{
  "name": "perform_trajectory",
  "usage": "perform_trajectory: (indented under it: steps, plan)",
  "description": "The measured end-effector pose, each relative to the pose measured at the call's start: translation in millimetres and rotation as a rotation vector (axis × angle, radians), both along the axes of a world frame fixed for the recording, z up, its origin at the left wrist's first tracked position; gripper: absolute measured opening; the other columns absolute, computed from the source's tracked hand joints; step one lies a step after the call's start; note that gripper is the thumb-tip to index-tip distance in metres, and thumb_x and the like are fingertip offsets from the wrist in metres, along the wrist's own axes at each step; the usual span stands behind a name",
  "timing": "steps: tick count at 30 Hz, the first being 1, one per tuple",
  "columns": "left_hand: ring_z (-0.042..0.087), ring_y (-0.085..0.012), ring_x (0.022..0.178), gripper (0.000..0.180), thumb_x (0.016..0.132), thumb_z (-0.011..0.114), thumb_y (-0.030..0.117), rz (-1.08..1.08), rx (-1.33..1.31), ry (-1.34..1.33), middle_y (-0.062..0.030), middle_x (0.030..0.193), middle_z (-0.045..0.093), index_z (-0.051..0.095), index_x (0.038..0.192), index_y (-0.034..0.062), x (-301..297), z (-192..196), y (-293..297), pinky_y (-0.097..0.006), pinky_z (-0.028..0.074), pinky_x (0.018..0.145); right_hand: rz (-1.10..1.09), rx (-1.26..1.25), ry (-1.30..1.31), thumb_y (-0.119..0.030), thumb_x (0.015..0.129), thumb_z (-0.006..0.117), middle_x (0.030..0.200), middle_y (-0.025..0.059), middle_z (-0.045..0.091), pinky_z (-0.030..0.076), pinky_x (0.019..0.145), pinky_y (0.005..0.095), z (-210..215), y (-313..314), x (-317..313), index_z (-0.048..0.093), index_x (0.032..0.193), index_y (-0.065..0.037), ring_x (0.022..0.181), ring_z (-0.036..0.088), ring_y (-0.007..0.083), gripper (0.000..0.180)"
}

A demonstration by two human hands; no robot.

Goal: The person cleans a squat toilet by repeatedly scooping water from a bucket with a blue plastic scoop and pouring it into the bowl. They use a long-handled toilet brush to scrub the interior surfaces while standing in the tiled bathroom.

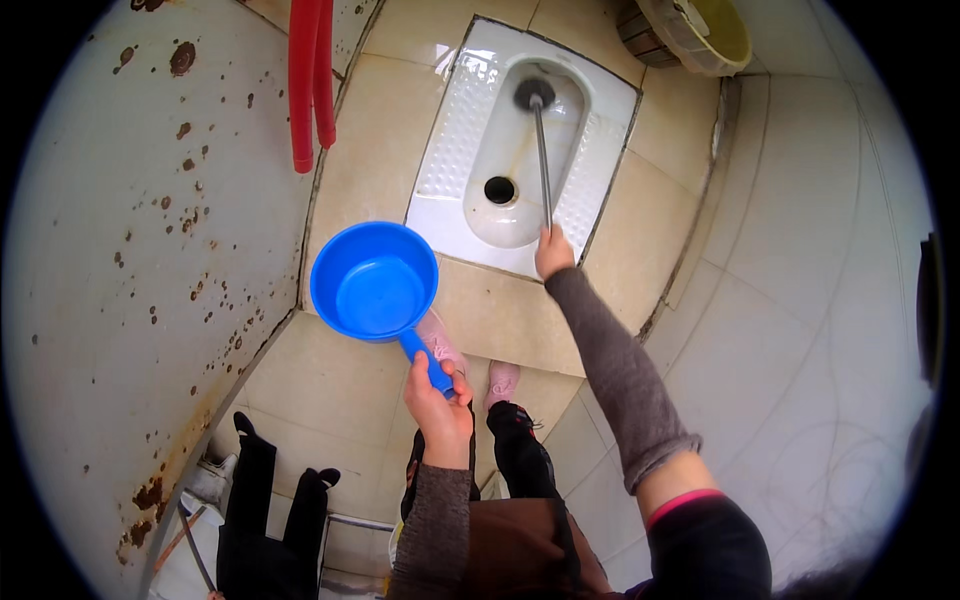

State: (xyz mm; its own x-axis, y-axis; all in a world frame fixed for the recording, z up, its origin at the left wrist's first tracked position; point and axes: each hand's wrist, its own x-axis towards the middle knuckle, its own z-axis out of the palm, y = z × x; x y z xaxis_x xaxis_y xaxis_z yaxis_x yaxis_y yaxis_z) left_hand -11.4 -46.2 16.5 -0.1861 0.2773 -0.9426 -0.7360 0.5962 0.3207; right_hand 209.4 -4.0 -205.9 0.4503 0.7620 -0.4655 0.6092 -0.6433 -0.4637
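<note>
My left hand (440, 412) is closed around the handle of a blue plastic dipper (375, 282), held over the floor with its bowl facing up. No water can be made out in the bowl. Further forward, my right hand (555, 252) grips the end of a toilet brush (543, 160) with a long metal handle. Its dark round head rests in the far part of the basin of a white squat toilet (455, 165). Nearer to me in that basin is the round drain hole (499, 190). Brownish stains run along the basin.
A yellowish bin (725, 40) stands at the far right corner. Two red pipes (303, 90) hang by the rust-spotted partition (190, 260) on the left. A tiled wall (770, 240) closes the right side. Behind me at lower left is another person in black trousers (250, 490). A step edge crosses before my pink shoes (503, 380).
</note>
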Motion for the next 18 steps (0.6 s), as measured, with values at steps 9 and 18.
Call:
perform_trajectory:
  steps: [9,18]
  plan:
    - [0.043,-0.0125,0.046,0.020,0.089,0.048,0.030,0.015,0.007,-0.030,-0.0034,0.067,0.050,0.045,0.088,0.0106,-0.3,-0.4,7.8,-0.025,0.027,0.036,-0.039,0.010,-0.082,-0.026,0.090,0.043,0.081,0.0278,0.059,0.045,0.063,0.0524,-8.7,-6.3,12.9,0.047,0.109,-0.004,0.076,0.057,0.0461,0.029]
    - [0.043,-0.0129,0.044,0.022,0.089,0.048,0.031,0.028,0.006,-0.044,-0.0042,0.067,0.050,0.045,0.088,0.0091,-0.4,1.0,9.9,-0.025,0.027,0.036,0.029,0.021,-0.104,-0.025,0.092,0.041,0.074,0.0268,0.058,0.044,0.059,0.0531,-5.1,10.0,21.6,0.045,0.105,-0.004,0.072,0.056,0.0459,0.025]
